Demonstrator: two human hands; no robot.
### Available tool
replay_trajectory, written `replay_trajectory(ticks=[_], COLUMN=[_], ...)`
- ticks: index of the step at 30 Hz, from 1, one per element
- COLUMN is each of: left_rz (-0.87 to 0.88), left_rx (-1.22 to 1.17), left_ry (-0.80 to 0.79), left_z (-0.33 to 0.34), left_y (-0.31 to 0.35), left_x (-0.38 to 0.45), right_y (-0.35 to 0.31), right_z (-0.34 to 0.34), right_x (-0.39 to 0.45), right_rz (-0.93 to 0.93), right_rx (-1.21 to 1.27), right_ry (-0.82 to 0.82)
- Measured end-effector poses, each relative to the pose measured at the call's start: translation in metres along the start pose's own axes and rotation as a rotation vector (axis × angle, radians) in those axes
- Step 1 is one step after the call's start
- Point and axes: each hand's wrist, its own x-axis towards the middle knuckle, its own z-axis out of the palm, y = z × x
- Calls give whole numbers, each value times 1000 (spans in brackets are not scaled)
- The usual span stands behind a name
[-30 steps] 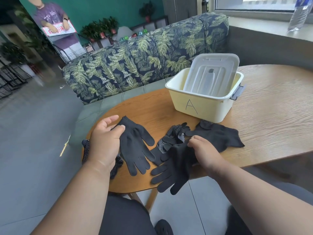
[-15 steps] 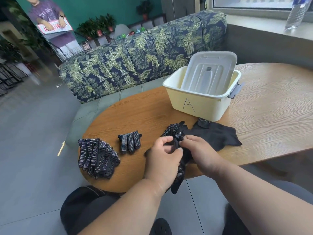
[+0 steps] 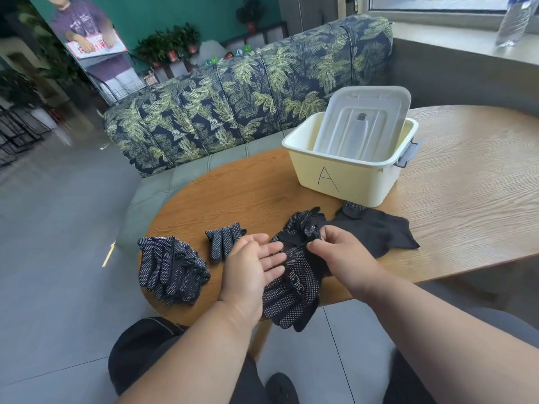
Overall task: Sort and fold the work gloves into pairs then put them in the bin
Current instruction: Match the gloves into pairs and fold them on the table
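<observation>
A dotted black work glove [image 3: 291, 293] hangs over the near edge of the wooden table [image 3: 466, 176], fingers pointing down. My right hand [image 3: 341, 255] pinches its cuff end. My left hand [image 3: 253, 266] lies flat with straight fingers against the glove's left side. More dark gloves [image 3: 376, 228] lie heaped just behind my right hand. A folded dotted glove [image 3: 223, 239] sits left of my left hand, and a pile of dotted gloves [image 3: 172, 266] lies at the table's left end. The pale yellow bin [image 3: 344, 176] marked "A" stands behind.
The bin's lid [image 3: 364, 123] leans upright inside the bin. A leaf-patterned sofa [image 3: 233, 91] runs behind the table. A water bottle [image 3: 514, 21] stands on the window ledge at the far right. Grey floor lies to the left and below.
My left hand left the plain glove at the left and came across to the dotted glove. It has now opened flat against it while my right hand keeps pinching the cuff.
</observation>
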Motion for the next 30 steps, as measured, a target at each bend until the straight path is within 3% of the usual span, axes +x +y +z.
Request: replay_trajectory(ticks=[4, 7, 9, 12, 15, 17, 21, 24, 27, 30], left_rz=[143, 298, 414, 505, 480, 427, 319, 457, 565, 529], left_rx=[8, 43, 64, 107, 167, 248, 616, 970, 1118, 1237], left_ry=[148, 210, 245, 265, 249, 227, 4, -109, -162, -246], left_z=[-26, -42, -53, -64, -68, -68, -64, -64, -67, -72], left_y=[14, 26, 31, 31, 17, 1, -41, -59, -64, -74], left_x=[13, 16, 17, 21, 27, 30, 31, 25, 24, 31], right_y=[-11, -23, -27, -17, 3, 10, 5, 3, 0, -2], right_z=[17, 48, 58, 50, 28, 19, 9, 7, 9, 12], right_x=[-6, -16, -17, -9, -6, -8, -12, -13, -13, -11], right_rz=[57, 29, -16, 38, 223, 321, 307, 289, 291, 285], right_rx=[105, 385, 489, 368, 99, 5, -201, -291, -392, -468], right_ry=[-197, -409, -448, -342, -48, 26, 71, 79, 72, 60])
